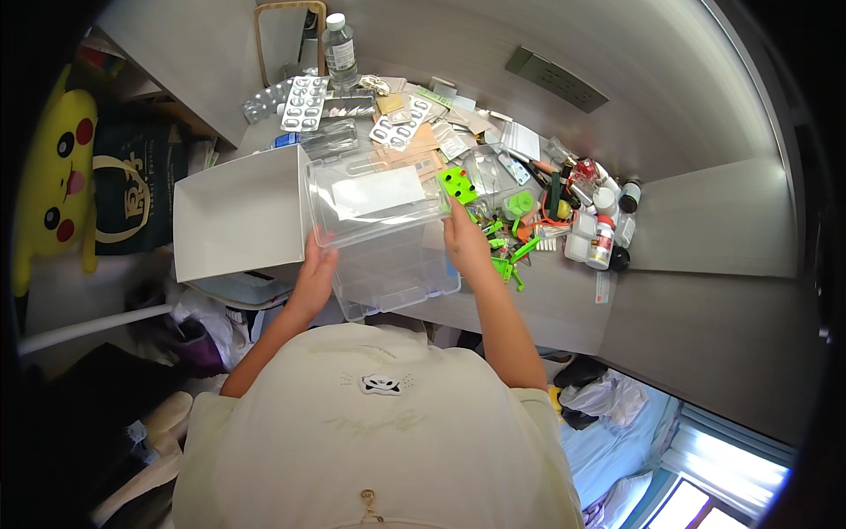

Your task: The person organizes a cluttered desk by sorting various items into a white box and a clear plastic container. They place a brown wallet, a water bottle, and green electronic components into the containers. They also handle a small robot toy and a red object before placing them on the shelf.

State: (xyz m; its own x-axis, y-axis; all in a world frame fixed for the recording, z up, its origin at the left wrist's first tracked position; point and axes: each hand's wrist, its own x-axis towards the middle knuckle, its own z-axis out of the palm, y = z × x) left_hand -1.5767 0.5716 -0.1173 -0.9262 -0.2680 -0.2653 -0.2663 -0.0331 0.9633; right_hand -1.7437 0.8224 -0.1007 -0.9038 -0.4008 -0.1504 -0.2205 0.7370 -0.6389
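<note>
Both my hands are on a clear plastic storage box (392, 269) at the desk's near edge. Its clear lid (374, 216) lies over the upper part, and a white rectangle shows through it. My left hand (319, 264) grips the box's left side, thumb up, beside an open white cardboard box (238, 212). My right hand (463, 236) is closed on the right side; its fingers are partly hidden behind the plastic. Just above that hand is a bright green piece with black and red dots (457, 184). Green plastic parts (511, 260) lie to its right.
Blister packs (305, 103), a clear bottle (340, 53) and a framed mirror (286, 40) are at the back. Small bottles (601, 242) and cosmetics crowd the right. A socket strip (557, 79) is on the back panel. A yellow plush toy (62, 176) stands far left.
</note>
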